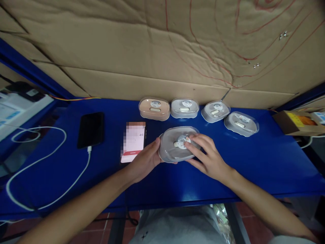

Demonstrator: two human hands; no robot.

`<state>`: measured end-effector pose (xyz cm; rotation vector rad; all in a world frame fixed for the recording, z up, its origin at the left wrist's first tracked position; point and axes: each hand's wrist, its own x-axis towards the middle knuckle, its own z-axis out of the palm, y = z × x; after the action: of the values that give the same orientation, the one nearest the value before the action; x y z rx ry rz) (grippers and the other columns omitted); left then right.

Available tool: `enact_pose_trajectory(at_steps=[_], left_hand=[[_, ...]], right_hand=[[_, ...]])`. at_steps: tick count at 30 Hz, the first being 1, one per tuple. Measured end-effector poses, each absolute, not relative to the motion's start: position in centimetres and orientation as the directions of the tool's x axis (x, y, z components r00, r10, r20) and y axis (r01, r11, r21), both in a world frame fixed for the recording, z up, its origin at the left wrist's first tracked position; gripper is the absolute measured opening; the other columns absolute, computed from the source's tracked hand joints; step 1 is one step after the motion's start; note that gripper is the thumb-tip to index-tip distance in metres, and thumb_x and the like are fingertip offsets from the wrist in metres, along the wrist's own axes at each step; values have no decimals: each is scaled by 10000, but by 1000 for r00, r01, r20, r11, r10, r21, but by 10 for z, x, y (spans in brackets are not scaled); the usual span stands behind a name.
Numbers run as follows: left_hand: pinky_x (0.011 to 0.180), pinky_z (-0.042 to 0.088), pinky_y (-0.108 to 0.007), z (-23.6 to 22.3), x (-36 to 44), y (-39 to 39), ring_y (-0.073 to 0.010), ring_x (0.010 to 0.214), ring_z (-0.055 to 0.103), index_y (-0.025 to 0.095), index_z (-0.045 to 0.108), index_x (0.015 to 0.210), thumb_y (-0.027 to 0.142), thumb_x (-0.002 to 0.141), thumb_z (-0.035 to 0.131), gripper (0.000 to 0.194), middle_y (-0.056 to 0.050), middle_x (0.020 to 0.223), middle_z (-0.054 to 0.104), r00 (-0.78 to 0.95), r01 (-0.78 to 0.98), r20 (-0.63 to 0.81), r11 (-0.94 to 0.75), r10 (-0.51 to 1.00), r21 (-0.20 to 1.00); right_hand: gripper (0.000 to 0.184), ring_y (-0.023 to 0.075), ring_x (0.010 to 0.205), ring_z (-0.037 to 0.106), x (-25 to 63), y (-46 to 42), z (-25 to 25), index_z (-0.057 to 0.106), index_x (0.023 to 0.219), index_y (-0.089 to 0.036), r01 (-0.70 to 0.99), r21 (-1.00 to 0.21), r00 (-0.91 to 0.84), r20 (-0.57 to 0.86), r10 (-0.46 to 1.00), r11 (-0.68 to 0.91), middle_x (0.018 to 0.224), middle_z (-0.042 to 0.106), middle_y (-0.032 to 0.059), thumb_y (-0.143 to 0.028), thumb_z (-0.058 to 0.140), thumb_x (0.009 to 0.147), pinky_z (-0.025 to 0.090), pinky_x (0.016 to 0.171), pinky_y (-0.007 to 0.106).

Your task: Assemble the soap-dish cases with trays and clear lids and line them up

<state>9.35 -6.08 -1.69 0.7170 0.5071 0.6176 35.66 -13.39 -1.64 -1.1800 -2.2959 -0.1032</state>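
Note:
Above the front half of the blue table, my left hand (149, 156) grips the left end of a grey oval container (169, 149) under a clear plastic cover. Its thumb lies along the side, while its other fingers are mostly hidden underneath. My right hand (207, 154) is closed on the container's right end, with fingertips on the round white label (182, 142). A small whitish oval piece shows beside that label. Behind my hands stand similar containers: a peach one (144, 112), then several grey ones (175, 110), each with a round label and a pale oval piece.
Left of my hands, a lit phone (133, 144) lies on the blue table (162, 189). Farther left is a dark phone (90, 130) with a white cable (64, 135) plugged in. A cardboard panel (114, 44) closes off the back. An open cardboard box (291, 123) sits right.

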Motion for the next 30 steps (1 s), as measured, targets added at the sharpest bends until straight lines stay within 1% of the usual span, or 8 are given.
enact_pose_trajectory(at_steps=[6, 10, 15, 19, 22, 25, 28, 30], left_hand=[[969, 614, -406, -19, 94, -64, -361, 1310, 686, 260, 754, 1369, 663, 928, 767, 597, -115, 1386, 760, 653, -354, -189, 516, 734, 780], [892, 611, -357, -17, 93, -65, -352, 1245, 720, 257, 759, 1351, 522, 867, 891, 568, -105, 1340, 782, 627, -331, -206, 497, 751, 802], [930, 615, -363, -14, 94, -61, -336, 1229, 733, 219, 789, 1276, 487, 928, 835, 442, -102, 1277, 807, 630, -340, -220, 519, 745, 784], [978, 611, -391, -19, 99, -57, -323, 1195, 749, 214, 801, 1241, 492, 950, 807, 402, -104, 1210, 824, 650, -327, -267, 579, 712, 747], [1036, 590, -423, -20, 101, -57, -333, 1293, 702, 223, 767, 1288, 527, 992, 749, 424, -125, 1360, 767, 638, -323, -306, 607, 706, 727], [1163, 505, -441, -15, 101, -58, -328, 1481, 560, 293, 670, 1415, 486, 979, 779, 489, -103, 1602, 598, 453, -276, -338, 490, 825, 827], [1266, 395, -441, -11, 98, -59, -310, 1602, 405, 355, 596, 1474, 364, 914, 858, 618, -58, 1723, 443, 264, -172, -199, 249, 944, 953], [1285, 368, -455, -11, 96, -60, -306, 1622, 361, 355, 603, 1458, 339, 922, 836, 585, -53, 1723, 427, 279, -113, -90, 126, 956, 986]], right_hand=[[775, 296, 1356, 628, 355, -137, -15, 258, 1735, -381, 773, -74, -496, 550, 673, 630, 1483, 694, 72, -228, 635, 1075, 513, 1189, 554], [782, 280, 1359, 644, 351, -140, -21, 278, 1719, -440, 794, -88, -480, 515, 710, 601, 1504, 692, 34, -196, 638, 1069, 476, 1235, 558], [761, 317, 1564, 493, 350, -138, -24, 286, 1723, -400, 791, -83, -496, 495, 714, 607, 1605, 617, 55, -225, 638, 1073, 390, 1309, 612], [828, 308, 1627, 402, 353, -129, -25, 195, 1754, -301, 760, -85, -534, 483, 694, 644, 1630, 589, 100, -255, 660, 1071, 408, 1312, 590], [821, 311, 1622, 411, 356, -122, -28, 185, 1757, -273, 762, -108, -533, 455, 713, 639, 1644, 570, 123, -281, 649, 1079, 433, 1298, 585], [800, 315, 1608, 435, 359, -116, -32, 180, 1758, -279, 782, -103, -525, 422, 739, 615, 1652, 560, 127, -281, 623, 1091, 446, 1287, 594], [790, 329, 1604, 440, 362, -109, -33, 179, 1758, -290, 825, -84, -492, 382, 782, 559, 1677, 528, 129, -288, 609, 1096, 444, 1280, 620], [766, 338, 1613, 422, 363, -101, -32, 207, 1753, -284, 843, -72, -478, 358, 802, 533, 1703, 493, 129, -301, 603, 1098, 428, 1288, 627]])
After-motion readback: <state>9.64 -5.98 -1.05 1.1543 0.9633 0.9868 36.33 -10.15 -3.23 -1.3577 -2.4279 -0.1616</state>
